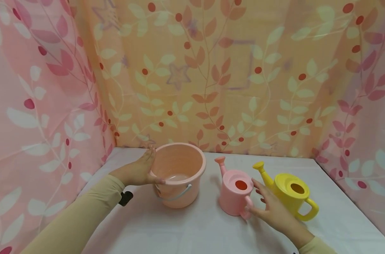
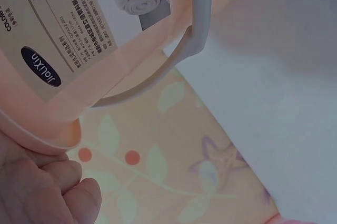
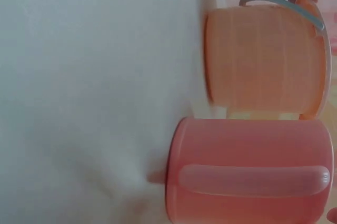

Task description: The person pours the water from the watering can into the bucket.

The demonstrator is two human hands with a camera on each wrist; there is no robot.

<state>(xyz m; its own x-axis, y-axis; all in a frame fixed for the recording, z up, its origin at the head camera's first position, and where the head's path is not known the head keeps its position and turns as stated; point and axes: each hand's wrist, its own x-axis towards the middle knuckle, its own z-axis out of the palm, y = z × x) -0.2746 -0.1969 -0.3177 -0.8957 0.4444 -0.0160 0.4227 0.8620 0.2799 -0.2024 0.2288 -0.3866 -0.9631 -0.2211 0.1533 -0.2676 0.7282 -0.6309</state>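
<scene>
A pale peach bucket (image 1: 176, 194) with a grey handle (image 1: 182, 191) stands upright on the white table. My left hand (image 1: 141, 171) holds its left rim, thumb along the front edge and fingers at the back left. The left wrist view shows the bucket's printed label (image 2: 63, 34) and bent fingers (image 2: 63, 187) at the rim. My right hand (image 1: 275, 211) is spread behind a pink watering can (image 1: 232, 197), thumb and forefinger on either side of its handle (image 1: 248, 203). In the right wrist view, that handle has no fingers round it. Whether the fingertips touch the can is unclear.
A yellow watering can (image 1: 286, 197) stands right of the pink one, close behind my right hand. A leaf-patterned orange curtain (image 1: 211, 70) hangs at the back, with pink patterned cloth (image 1: 46, 106) at the sides. The white table (image 1: 186, 233) extends in front of the bucket.
</scene>
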